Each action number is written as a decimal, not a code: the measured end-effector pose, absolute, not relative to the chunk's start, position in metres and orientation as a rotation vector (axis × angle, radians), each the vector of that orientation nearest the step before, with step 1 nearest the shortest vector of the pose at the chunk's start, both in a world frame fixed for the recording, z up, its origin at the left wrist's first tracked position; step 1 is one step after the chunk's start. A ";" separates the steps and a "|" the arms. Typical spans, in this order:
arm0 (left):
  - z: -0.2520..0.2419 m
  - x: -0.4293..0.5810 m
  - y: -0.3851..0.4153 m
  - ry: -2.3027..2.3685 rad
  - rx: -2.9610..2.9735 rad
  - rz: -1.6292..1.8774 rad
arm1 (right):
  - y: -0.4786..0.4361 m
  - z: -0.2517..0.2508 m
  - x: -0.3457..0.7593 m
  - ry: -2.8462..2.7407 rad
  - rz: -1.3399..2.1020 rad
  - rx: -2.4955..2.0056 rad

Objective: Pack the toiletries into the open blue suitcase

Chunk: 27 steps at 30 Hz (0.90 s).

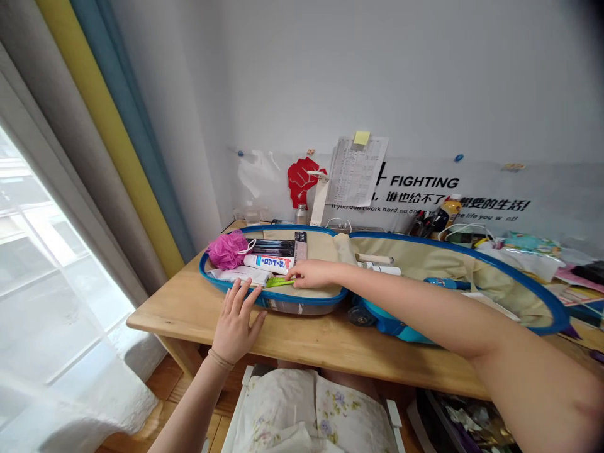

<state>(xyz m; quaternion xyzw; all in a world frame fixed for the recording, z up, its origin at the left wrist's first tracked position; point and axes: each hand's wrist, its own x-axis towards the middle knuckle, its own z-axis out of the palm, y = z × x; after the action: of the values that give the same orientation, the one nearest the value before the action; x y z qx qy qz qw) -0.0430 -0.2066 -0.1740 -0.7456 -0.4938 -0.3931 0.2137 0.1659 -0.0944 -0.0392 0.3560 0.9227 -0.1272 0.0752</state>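
Note:
An open blue-rimmed suitcase (pixel 302 309) lies on the desk, its left half holding several items. My right hand (pixel 311 275) reaches into that half, its fingers closed at the right end of a narrow bright green item (pixel 279 282) whose kind I cannot make out. My left hand (pixel 240 318) lies spread at the near left rim, fingertips by a white packet (pixel 243 275). Behind are a toothpaste tube (pixel 268 262), a pink bath puff (pixel 228 250) and a dark flat pack (pixel 274 246).
In the suitcase's right half are white cylinders (pixel 384 270) and a blue item (pixel 446 284). Behind it stand a white lamp (pixel 319 198), a small metallic bottle (pixel 301 215) and a yellow-labelled bottle (pixel 448 214). Papers and packets crowd the right of the wooden desk (pixel 189 321).

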 end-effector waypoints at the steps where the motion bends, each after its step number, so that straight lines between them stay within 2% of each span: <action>1: -0.175 -0.043 -0.206 -1.372 -2.070 -1.094 | -0.094 -0.041 0.165 2.769 -0.351 1.052; 9: -0.175 -0.044 -0.205 -1.369 -2.057 -1.088 | -0.094 -0.052 0.155 2.774 -0.235 0.957; 14: -0.175 -0.044 -0.206 -1.355 -2.058 -1.083 | -0.091 -0.026 0.172 2.810 -0.238 1.002; 17: -0.176 -0.044 -0.205 -1.347 -2.056 -1.090 | -0.086 0.005 0.210 2.873 -0.264 1.155; 21: -0.175 -0.044 -0.205 -1.345 -2.061 -1.098 | -0.088 0.035 0.284 2.788 -0.499 1.512; 24: -0.174 -0.043 -0.205 -1.344 -2.059 -1.104 | -0.102 0.033 0.335 2.540 -0.590 1.606; 27: -0.173 -0.043 -0.205 -1.353 -2.053 -1.104 | -0.124 0.015 0.375 2.320 -0.535 1.725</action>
<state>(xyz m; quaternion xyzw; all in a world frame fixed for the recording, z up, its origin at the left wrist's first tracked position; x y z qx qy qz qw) -0.0428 -0.2054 -0.1732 -0.7428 -0.4895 -0.3996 0.2213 0.3747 -0.1242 0.0151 0.5838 0.7851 -0.1811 0.1002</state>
